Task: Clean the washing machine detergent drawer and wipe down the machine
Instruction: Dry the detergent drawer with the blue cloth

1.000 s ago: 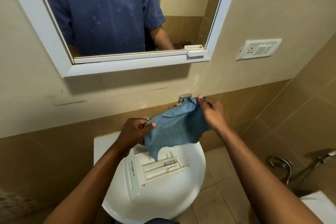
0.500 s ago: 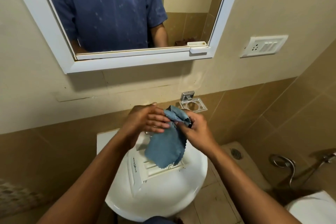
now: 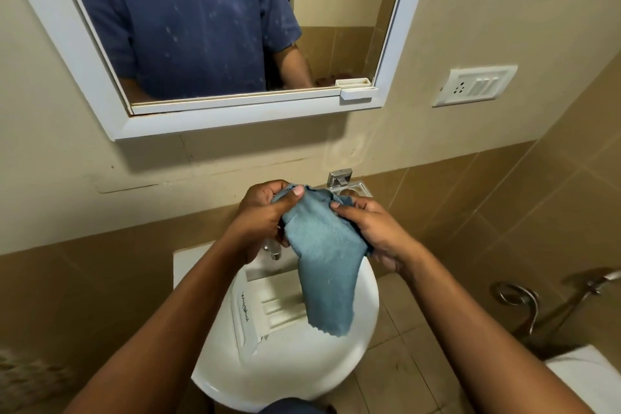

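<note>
**Both hands grip blue cloth above drawer in sink**

The detergent drawer is white and lies in the sink, low in the frame at about 6 o'clock. Its front panel, with lettering, is at the 7 o'clock end and its compartments face up. The drawer's 3 o'clock side is hidden behind the cloth.

The blue cloth is held above the drawer, bunched at the top, with its loose zigzag edge hanging down toward 6 o'clock. Cannot tell whether it touches the drawer.

The left hand is at the cloth's 10 o'clock. Its fingers are curled round the top fold and the thumb is pressed on top, so it grips the cloth. The right hand is at the cloth's 2 o'clock, with fingers and thumb closed on the cloth's edge. Both forearms come in from the bottom of the frame.

- **Tap:** chrome, just under the left hand at the basin's 12 o'clock, mostly hidden.
- **Metal holder:** on the wall just past the hands, at 1 o'clock from them.
- **Mirror:** white-framed, at 12 o'clock in the frame, reflecting a blue-shirted torso and one forearm.
- **Switch plate:** on the wall at 2 o'clock.
- **Hose sprayer:** on the tiled wall at 4 o'clock.
- **White fixture:** only its corner shows, at 5 o'clock.
</note>
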Demonstrator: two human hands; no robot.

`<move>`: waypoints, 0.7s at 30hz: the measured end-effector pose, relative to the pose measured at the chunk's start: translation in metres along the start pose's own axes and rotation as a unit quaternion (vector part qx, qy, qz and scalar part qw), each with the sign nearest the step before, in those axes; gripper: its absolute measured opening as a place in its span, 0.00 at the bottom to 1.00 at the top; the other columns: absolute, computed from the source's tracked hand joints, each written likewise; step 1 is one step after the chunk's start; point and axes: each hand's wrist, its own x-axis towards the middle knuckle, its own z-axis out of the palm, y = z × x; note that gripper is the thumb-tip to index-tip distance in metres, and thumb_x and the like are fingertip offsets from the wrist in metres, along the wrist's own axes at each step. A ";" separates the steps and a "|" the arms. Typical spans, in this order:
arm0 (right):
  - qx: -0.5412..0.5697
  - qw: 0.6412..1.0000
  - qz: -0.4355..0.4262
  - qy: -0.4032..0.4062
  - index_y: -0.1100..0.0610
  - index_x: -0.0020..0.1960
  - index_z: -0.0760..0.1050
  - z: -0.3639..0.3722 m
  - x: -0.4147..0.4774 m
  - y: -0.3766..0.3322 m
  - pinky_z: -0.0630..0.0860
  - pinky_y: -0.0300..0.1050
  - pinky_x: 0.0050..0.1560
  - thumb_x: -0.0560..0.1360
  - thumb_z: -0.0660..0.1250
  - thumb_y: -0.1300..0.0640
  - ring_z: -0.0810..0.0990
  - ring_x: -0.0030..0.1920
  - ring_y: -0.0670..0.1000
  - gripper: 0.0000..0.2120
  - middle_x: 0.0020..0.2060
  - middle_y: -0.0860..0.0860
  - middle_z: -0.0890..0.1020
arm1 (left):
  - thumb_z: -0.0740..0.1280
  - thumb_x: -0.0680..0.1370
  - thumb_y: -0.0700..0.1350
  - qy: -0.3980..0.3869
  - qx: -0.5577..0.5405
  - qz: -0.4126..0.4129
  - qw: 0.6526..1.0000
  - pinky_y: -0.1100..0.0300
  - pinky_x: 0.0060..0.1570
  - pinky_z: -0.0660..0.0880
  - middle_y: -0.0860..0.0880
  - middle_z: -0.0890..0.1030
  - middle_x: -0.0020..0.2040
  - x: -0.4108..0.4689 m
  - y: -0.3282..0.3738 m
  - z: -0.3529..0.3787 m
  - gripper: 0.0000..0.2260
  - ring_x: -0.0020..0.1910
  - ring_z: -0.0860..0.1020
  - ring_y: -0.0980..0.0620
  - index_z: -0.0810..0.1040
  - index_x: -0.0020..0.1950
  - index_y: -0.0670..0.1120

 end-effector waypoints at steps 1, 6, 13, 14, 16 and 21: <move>0.039 0.999 0.018 -0.025 0.60 0.63 0.82 -0.002 0.000 0.002 0.83 0.44 0.49 0.82 0.68 0.50 0.86 0.54 0.56 0.16 0.56 0.60 0.86 | 0.69 0.82 0.50 0.034 0.007 0.006 0.999 0.57 0.25 0.74 0.39 0.78 0.36 0.001 -0.001 0.003 0.15 0.29 0.73 0.45 0.80 0.51 0.37; 0.075 0.987 0.091 -0.114 0.62 0.61 0.79 -0.009 -0.007 0.036 0.84 0.48 0.55 0.74 0.77 0.61 0.85 0.59 0.58 0.17 0.59 0.57 0.85 | 0.61 0.84 0.58 0.044 -0.153 -0.024 0.987 0.56 0.48 0.82 0.42 0.86 0.52 0.009 -0.013 -0.007 0.19 0.52 0.85 0.43 0.82 0.58 0.43; 0.116 0.988 0.104 0.011 0.59 0.78 0.60 -0.021 0.003 0.054 0.79 0.51 0.64 0.71 0.75 0.68 0.82 0.60 0.58 0.40 0.60 0.61 0.82 | 0.80 0.69 0.47 -0.054 -0.183 -0.193 0.962 0.52 0.51 0.81 0.44 0.86 0.54 -0.018 -0.096 -0.002 0.35 0.55 0.84 0.47 0.72 0.74 0.46; 0.082 0.990 0.118 0.019 0.59 0.79 0.58 -0.025 0.004 0.054 0.77 0.53 0.67 0.71 0.75 0.68 0.82 0.62 0.57 0.42 0.62 0.60 0.82 | 0.78 0.71 0.44 -0.024 -0.169 -0.179 0.969 0.51 0.52 0.81 0.43 0.85 0.54 -0.016 -0.096 -0.002 0.35 0.55 0.84 0.47 0.70 0.76 0.48; 0.007 0.991 0.130 0.021 0.57 0.80 0.56 -0.031 0.004 0.054 0.74 0.58 0.71 0.73 0.75 0.69 0.80 0.65 0.60 0.43 0.66 0.62 0.79 | 0.75 0.75 0.41 -0.013 -0.112 -0.118 0.987 0.53 0.52 0.82 0.41 0.85 0.56 -0.012 -0.092 -0.004 0.29 0.56 0.84 0.46 0.72 0.75 0.52; -0.152 0.987 0.018 0.049 0.55 0.72 0.73 -0.036 0.006 0.044 0.81 0.64 0.60 0.68 0.77 0.75 0.83 0.60 0.60 0.36 0.63 0.62 0.79 | 0.76 0.75 0.36 0.031 -0.043 0.006 0.999 0.57 0.49 0.83 0.47 0.87 0.56 -0.014 -0.084 -0.006 0.18 0.57 0.85 0.47 0.84 0.63 0.48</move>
